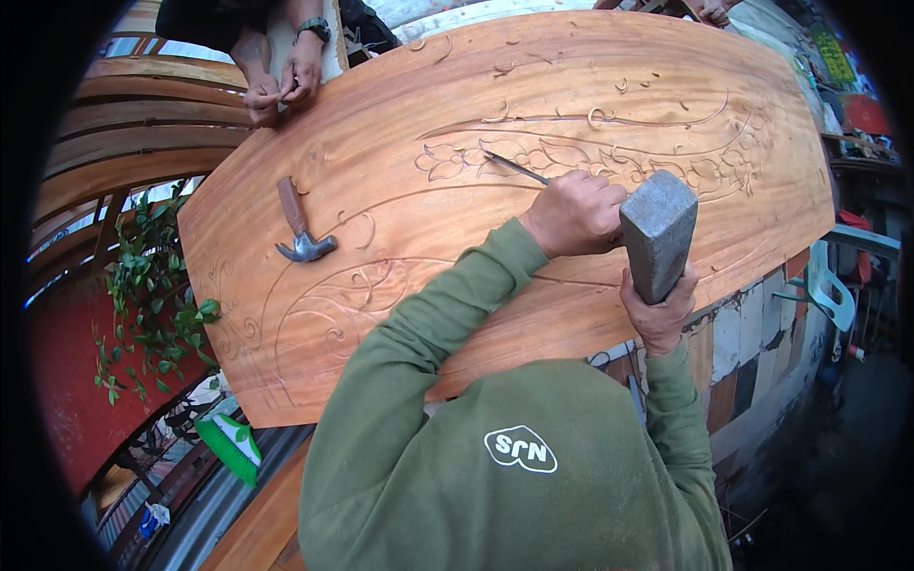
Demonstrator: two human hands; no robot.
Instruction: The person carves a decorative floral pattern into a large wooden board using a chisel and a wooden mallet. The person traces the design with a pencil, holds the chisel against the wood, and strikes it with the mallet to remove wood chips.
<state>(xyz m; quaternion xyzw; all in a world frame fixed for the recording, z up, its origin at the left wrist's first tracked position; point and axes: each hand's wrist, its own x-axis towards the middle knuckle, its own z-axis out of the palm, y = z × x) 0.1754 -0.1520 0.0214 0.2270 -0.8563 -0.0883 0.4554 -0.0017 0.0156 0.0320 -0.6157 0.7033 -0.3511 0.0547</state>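
My left hand (577, 213) is closed around a chisel (519, 169). The chisel's thin dark blade points to the far left, its tip on the carved flower outlines of a large wooden panel (419, 224). Just to the right, my right hand (661, 314) is wrapped round the lower part of a heavy grey block-headed hammer (659, 233). The hammer's head stands upright above the panel, close to my left wrist; its handle is hidden. A claw hammer (303, 224) with a brown handle lies on the panel to the left.
Curled wood shavings (598, 118) are scattered over the panel. Another person's hands (284, 88) rest at its far left edge, and part of another hand (714, 11) shows at the far right. A leafy plant (152, 285) and a green brush (228, 445) are at the left.
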